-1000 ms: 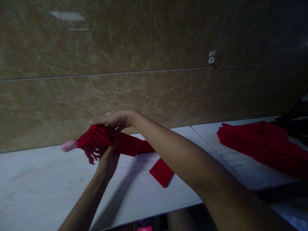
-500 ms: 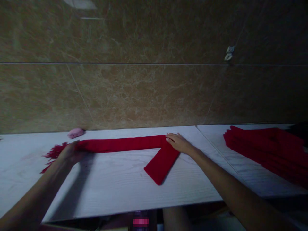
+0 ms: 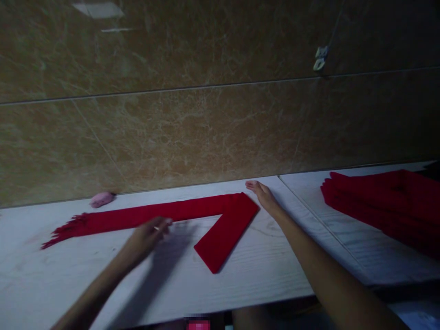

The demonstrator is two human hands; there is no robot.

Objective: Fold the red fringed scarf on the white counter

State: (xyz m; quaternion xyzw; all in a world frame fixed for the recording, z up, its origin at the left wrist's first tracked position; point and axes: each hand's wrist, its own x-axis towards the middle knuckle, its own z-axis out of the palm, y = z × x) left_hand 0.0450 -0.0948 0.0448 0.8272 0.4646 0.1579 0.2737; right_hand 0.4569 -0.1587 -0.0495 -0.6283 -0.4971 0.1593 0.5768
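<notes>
A red scarf [image 3: 165, 211] lies lengthwise on the white table, its fringe spread at the left end. At the right end it turns at a corner, and a folded section [image 3: 225, 236] slants down toward the front edge. My left hand [image 3: 151, 233] hovers over the table by the scarf's lower edge, fingers loosely bent and slightly blurred, holding nothing visible. Just beyond the scarf's right corner, my right hand [image 3: 263, 195] has its fingers stretched out and is empty.
A pile of red fabric [image 3: 381, 201] lies on the right of the table [image 3: 292, 256]. A small pink object [image 3: 102, 199] sits near the tiled wall [image 3: 206, 128] at back left. A pale item [image 3: 320, 58] hangs on the wall. A table seam runs right of my right hand.
My left hand has let go of the scarf's fringed end and moved right. My right hand has come off the folded corner to its right side. The view has tilted slightly.
</notes>
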